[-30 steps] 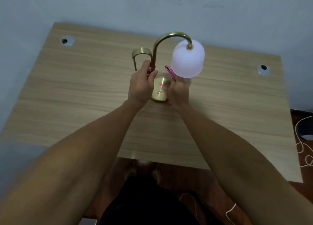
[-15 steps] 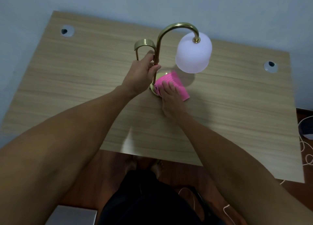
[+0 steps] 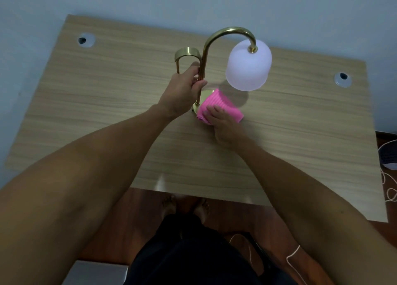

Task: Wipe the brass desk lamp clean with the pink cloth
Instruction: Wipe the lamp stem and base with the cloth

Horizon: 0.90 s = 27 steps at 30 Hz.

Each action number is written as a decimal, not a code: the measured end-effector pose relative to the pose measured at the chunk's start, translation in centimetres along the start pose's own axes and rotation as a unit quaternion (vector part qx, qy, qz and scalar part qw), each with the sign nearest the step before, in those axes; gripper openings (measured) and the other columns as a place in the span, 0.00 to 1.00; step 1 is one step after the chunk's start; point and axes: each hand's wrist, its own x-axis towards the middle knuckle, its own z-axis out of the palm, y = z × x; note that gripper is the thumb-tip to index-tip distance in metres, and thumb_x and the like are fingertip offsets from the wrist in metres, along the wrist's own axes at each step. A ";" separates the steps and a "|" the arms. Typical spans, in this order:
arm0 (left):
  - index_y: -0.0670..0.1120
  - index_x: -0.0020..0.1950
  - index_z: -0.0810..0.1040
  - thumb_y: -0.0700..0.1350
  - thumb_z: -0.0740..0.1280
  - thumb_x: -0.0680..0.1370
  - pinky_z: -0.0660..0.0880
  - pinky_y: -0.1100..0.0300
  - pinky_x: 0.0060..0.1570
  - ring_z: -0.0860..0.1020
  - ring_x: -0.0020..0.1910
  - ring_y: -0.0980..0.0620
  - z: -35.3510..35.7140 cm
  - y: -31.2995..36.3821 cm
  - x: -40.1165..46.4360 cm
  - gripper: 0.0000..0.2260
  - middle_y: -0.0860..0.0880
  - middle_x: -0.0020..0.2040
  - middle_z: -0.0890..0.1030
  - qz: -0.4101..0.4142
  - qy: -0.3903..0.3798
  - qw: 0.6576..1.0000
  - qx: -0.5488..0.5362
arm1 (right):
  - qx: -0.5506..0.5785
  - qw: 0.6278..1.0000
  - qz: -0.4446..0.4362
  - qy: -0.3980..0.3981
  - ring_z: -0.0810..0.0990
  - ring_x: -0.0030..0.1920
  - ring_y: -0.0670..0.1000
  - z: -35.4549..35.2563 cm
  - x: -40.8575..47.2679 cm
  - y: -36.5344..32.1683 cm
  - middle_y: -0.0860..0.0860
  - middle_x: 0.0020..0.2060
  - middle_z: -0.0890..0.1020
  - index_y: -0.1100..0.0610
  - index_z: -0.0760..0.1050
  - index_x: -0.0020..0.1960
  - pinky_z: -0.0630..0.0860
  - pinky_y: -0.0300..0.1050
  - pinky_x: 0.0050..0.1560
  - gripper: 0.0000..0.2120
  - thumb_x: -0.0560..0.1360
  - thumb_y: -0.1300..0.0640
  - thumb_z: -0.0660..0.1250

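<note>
A brass desk lamp stands upright toward the far middle of a pale wood-grain desk. Its thin stem rises from a round base, arches over to the right, and ends in a frosted white shade that hangs mouth-down. A smaller brass loop branches off to the left of the stem.

The left hand is closed around the stem partway up, steadying the lamp. The right hand presses flat, fingers together, on a ribbed pink cloth that covers most of the lamp's base, just right of the stem and below the shade.

The step in hand looks like wiping the base. To do it well, the cloth should circle the whole disc and press into the joint where the stem meets it, while the left hand holds firm so the top-heavy lamp does not rock or slide.

Most of the base lies hidden under the cloth; only a sliver of brass shows beside the stem. The underside of the right hand, and whether it pinches any fold, cannot be seen. 2 round cable holes sit well off to either side of the lamp, near the desk's far corners.
</note>
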 end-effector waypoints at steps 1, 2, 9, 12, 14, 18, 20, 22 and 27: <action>0.42 0.63 0.74 0.42 0.65 0.82 0.83 0.48 0.50 0.85 0.46 0.48 0.0 0.0 0.0 0.11 0.44 0.48 0.84 0.000 -0.001 1.000 0.001 | 0.010 1.000 0.007 -0.001 0.67 0.77 0.61 -0.6 -0.5 0.2 0.59 0.74 0.73 0.61 0.72 0.74 0.50 0.56 0.80 0.23 0.81 0.70 0.59; 0.42 0.63 0.74 0.42 0.65 0.82 0.83 0.48 0.50 0.85 0.47 0.48 0.0 0.0 0.0 0.11 0.44 0.48 0.84 0.001 -0.002 1.000 0.003 | 0.019 0.999 0.026 -0.003 0.68 0.76 0.62 -0.9 -0.4 0.3 0.61 0.73 0.73 0.62 0.73 0.73 0.51 0.55 0.80 0.23 0.79 0.72 0.59; 0.42 0.64 0.74 0.42 0.65 0.82 0.82 0.47 0.52 0.85 0.47 0.47 -0.1 0.1 0.2 0.12 0.44 0.49 0.84 -0.002 -0.008 1.000 0.008 | -0.015 0.999 0.016 -0.040 0.74 0.69 0.61 -0.4 2.4 -2.1 0.58 0.67 0.78 0.62 0.74 0.70 0.66 0.59 0.76 0.23 0.76 0.66 0.56; 0.42 0.62 0.75 0.42 0.65 0.82 0.82 0.46 0.49 0.85 0.44 0.46 -0.3 0.0 0.3 0.10 0.43 0.47 0.83 0.003 -0.014 1.000 0.012 | 0.005 0.999 -0.002 -0.035 0.68 0.76 0.59 -0.4 0.4 -1.3 0.56 0.74 0.74 0.58 0.71 0.75 0.55 0.59 0.81 0.25 0.79 0.68 0.59; 0.42 0.63 0.75 0.43 0.66 0.81 0.82 0.46 0.49 0.85 0.44 0.47 -0.4 0.0 0.3 0.11 0.45 0.46 0.83 0.006 -0.013 1.000 0.012 | 0.025 0.998 0.039 -0.041 0.63 0.79 0.57 -1.1 -0.5 -0.5 0.54 0.78 0.69 0.54 0.68 0.78 0.49 0.56 0.79 0.25 0.82 0.67 0.59; 0.42 0.60 0.74 0.45 0.65 0.81 0.82 0.43 0.47 0.85 0.44 0.46 -0.5 0.0 0.2 0.11 0.44 0.45 0.83 0.015 -0.017 0.999 0.028 | 0.051 0.993 0.099 -0.038 0.68 0.76 0.60 -1.8 2.2 -0.3 0.58 0.75 0.72 0.59 0.71 0.73 0.63 0.59 0.78 0.24 0.79 0.71 0.57; 0.43 0.61 0.73 0.46 0.65 0.81 0.82 0.42 0.47 0.84 0.44 0.46 -0.5 0.0 0.3 0.11 0.44 0.45 0.83 0.013 -0.018 0.999 0.032 | 0.024 0.996 0.060 -0.064 0.69 0.74 0.60 -1.5 3.1 -1.3 0.58 0.73 0.73 0.59 0.71 0.73 0.61 0.57 0.79 0.24 0.79 0.68 0.57; 0.42 0.61 0.73 0.45 0.65 0.81 0.82 0.43 0.47 0.85 0.44 0.45 -0.5 0.0 0.4 0.11 0.43 0.45 0.83 0.009 -0.020 0.999 0.027 | 0.015 0.997 0.023 -0.078 0.69 0.74 0.60 -1.2 2.5 -1.8 0.56 0.73 0.74 0.58 0.72 0.74 0.61 0.58 0.79 0.25 0.78 0.66 0.55; 0.41 0.60 0.74 0.45 0.65 0.81 0.81 0.42 0.43 0.84 0.40 0.44 -0.5 -0.3 0.3 0.11 0.42 0.42 0.83 0.013 -0.014 1.000 0.024 | 0.069 0.991 0.082 -0.083 0.63 0.79 0.56 -2.8 -0.6 -0.5 0.51 0.79 0.67 0.49 0.68 0.78 0.58 0.62 0.79 0.25 0.84 0.64 0.57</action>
